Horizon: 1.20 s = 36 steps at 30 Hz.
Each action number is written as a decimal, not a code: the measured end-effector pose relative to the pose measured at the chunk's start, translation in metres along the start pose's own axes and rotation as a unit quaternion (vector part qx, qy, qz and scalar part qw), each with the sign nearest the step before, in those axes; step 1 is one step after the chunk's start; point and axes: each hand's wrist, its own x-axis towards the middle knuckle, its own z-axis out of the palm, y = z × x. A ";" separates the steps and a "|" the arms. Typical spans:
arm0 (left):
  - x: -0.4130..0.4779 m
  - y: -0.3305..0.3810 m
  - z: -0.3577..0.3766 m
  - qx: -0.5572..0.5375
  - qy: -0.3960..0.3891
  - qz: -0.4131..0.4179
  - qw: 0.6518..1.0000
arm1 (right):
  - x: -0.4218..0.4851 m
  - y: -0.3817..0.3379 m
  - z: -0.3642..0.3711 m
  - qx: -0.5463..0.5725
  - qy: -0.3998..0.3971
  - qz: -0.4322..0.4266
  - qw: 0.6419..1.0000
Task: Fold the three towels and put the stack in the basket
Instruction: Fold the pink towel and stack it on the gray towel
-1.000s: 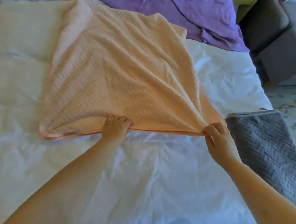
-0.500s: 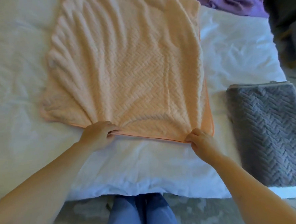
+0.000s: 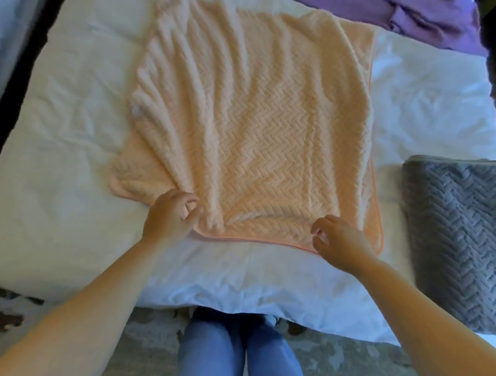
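We have the peach towel (image 3: 253, 125) spread on the bed (image 3: 70, 149) at 12 o'clock. It looks doubled, going by the layered edge on its right side, and it is rippled toward 9 o'clock. Our left hand (image 3: 170, 217) pinches the near hem at the towel's 7 o'clock. Our right hand (image 3: 340, 241) is curled over the same hem at 5 o'clock, but we cannot tell whether it grips. The grey towel (image 3: 457, 236) lies folded at 3 o'clock, apart from the peach one, and a purple cloth (image 3: 408, 15) sits at 1 o'clock. We judge the peach towel light, soft and limp, and plush enough to cling to the bed instead of sliding. It should sag wherever it is unsupported, so we would hold both near corners by the hem and carry them over together.
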 end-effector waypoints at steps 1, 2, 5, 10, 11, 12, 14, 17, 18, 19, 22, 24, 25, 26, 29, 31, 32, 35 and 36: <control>0.002 -0.007 -0.010 -0.009 0.043 -0.046 0.998 | 0.009 -0.015 0.001 0.020 0.014 -0.011 1.000; 0.005 -0.016 -0.020 -0.014 0.073 -0.095 0.993 | 0.019 -0.031 0.003 0.039 0.023 -0.021 0.999; 0.019 -0.052 -0.047 -0.021 0.137 -0.242 0.960 | 0.050 -0.082 0.017 0.096 0.043 -0.037 0.994; 0.048 -0.113 -0.061 -0.125 0.071 -0.412 0.900 | 0.088 -0.166 0.051 0.180 0.077 -0.047 0.980; 0.054 -0.123 -0.062 -0.151 0.052 -0.426 0.891 | 0.094 -0.182 0.058 0.191 0.078 -0.046 0.977; 0.061 -0.134 -0.062 -0.181 0.039 -0.434 0.882 | 0.099 -0.197 0.065 0.195 0.075 -0.048 0.977; 0.071 -0.147 -0.064 -0.276 0.024 -0.423 0.863 | 0.108 -0.223 0.077 0.184 0.063 -0.053 0.979; 0.076 -0.156 -0.074 -0.406 0.008 -0.372 0.835 | 0.116 -0.250 0.090 0.133 0.024 -0.028 0.990; 0.075 -0.163 -0.081 -0.401 0.005 -0.351 0.846 | 0.118 -0.256 0.093 0.110 0.010 -0.012 0.994; 0.071 -0.171 -0.089 -0.386 0.005 -0.333 0.861 | 0.119 -0.262 0.095 0.083 0.000 -0.001 0.997; 0.045 -0.203 -0.113 -0.323 0.004 -0.324 0.889 | 0.122 -0.278 0.099 0.014 -0.019 -0.017 1.000; 0.023 -0.224 -0.118 -0.293 -0.015 -0.342 0.893 | 0.120 -0.287 0.102 0.016 -0.042 -0.038 0.998; 0.014 -0.231 -0.118 -0.285 -0.023 -0.346 0.894 | 0.119 -0.291 0.104 0.020 -0.052 -0.046 0.997; 0.009 -0.235 -0.116 -0.276 -0.028 -0.343 0.897 | 0.117 -0.294 0.106 0.019 -0.058 -0.052 0.997; 0.011 -0.235 -0.112 -0.192 -0.029 -0.304 0.933 | 0.114 -0.294 0.107 0.028 -0.071 -0.055 0.996; 0.018 -0.230 -0.113 -0.125 0.014 -0.282 0.951 | 0.111 -0.290 0.103 0.055 -0.066 -0.063 0.994; 0.021 -0.226 -0.113 -0.082 0.037 -0.273 0.958 | 0.110 -0.286 0.101 0.072 -0.052 -0.060 0.994; 0.032 -0.204 -0.111 0.006 0.076 -0.190 0.979 | 0.106 -0.270 0.092 0.124 0.041 0.001 0.991; 0.036 -0.195 -0.108 0.016 0.072 -0.157 0.985 | 0.104 -0.261 0.088 0.130 0.078 0.028 0.988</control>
